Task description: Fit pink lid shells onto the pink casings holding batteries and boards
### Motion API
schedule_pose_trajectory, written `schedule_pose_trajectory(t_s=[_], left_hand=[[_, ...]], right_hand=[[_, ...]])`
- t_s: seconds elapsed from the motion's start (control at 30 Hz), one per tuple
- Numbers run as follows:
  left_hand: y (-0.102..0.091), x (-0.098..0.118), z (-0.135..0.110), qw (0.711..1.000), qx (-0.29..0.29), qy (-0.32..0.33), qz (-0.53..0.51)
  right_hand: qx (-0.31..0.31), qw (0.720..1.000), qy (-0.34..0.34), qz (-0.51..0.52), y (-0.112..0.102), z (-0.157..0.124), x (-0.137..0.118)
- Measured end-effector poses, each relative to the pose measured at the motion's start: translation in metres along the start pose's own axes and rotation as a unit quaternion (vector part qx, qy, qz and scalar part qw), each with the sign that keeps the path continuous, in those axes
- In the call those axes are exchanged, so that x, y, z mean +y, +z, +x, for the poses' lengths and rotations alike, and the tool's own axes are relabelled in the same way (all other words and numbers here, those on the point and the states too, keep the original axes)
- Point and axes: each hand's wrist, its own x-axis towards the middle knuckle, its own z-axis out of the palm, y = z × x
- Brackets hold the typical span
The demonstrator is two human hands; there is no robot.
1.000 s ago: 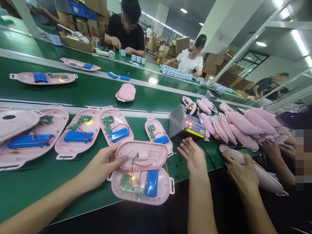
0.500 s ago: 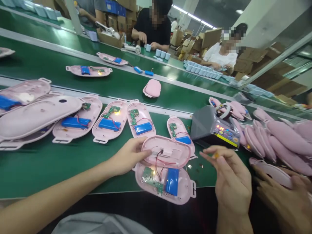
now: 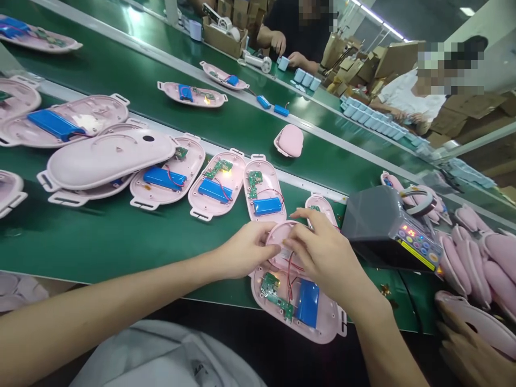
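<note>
My left hand (image 3: 245,250) grips the left end of a pink plastic cover (image 3: 278,234), thumb on its inner face. Over the same cover, my right hand (image 3: 334,263) has its thumb and index fingertips close together at the surface, with a small amber piece of tape (image 3: 285,246) barely showing there. Red and black wires (image 3: 290,274) run from the cover down to an open pink shell (image 3: 324,325) at the table's front edge. Inside that shell are a green circuit board (image 3: 278,295) and a blue battery pack (image 3: 307,303). My right hand hides much of the cover.
A grey tape dispenser (image 3: 374,226) with a lit panel stands right of my hands. Several open pink shells (image 3: 217,185) with batteries lie left and behind. Pink shells (image 3: 497,242) pile up at right, beside another person's hand (image 3: 467,344). Two people work across the green table (image 3: 181,242).
My right hand has moved left from beside the dispenser onto the cover, bringing the small amber piece. My left hand still holds the cover. The whole view has shifted leftward.
</note>
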Motion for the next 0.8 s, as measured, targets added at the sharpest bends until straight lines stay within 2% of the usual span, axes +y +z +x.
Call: schedule_pose_trajectory(t_s=[0.1, 0.17, 0.23, 0.3, 0.33, 0.4, 0.53, 0.7, 0.8], left_hand=[[0.0, 0.001, -0.002, 1.0, 0.0, 0.004, 0.009], [0.0, -0.001, -0.003, 1.0, -0.001, 0.017, 0.018], [-0.001, -0.004, -0.005, 0.998, 0.011, 0.034, 0.044], [-0.002, -0.007, -0.005, 0.995, 0.038, 0.051, 0.078], [-0.003, -0.007, -0.005, 0.992, 0.051, 0.057, 0.096], [-0.003, -0.006, -0.004, 0.989, 0.065, 0.073, 0.113], [-0.002, -0.003, -0.002, 0.989, 0.052, 0.1, 0.095], [0.001, -0.008, -0.003, 0.983, 0.088, 0.108, 0.119], [0.001, -0.01, -0.006, 0.982, 0.083, 0.108, 0.133]], right_hand=[[0.052, 0.998, 0.013, -0.02, 0.003, 0.004, 0.0], [0.079, 0.992, 0.094, 0.016, 0.002, 0.008, 0.007], [0.044, 0.975, 0.186, 0.111, -0.003, 0.011, 0.018], [-0.036, 0.95, 0.225, 0.214, -0.009, 0.013, 0.031], [-0.076, 0.939, 0.22, 0.252, -0.013, 0.014, 0.035], [-0.102, 0.934, 0.19, 0.286, -0.017, 0.014, 0.04], [-0.064, 0.938, 0.154, 0.304, -0.021, 0.011, 0.033], [-0.056, 0.948, 0.129, 0.284, -0.024, 0.005, 0.022], [-0.034, 0.953, 0.112, 0.278, -0.024, 0.0, 0.018]])
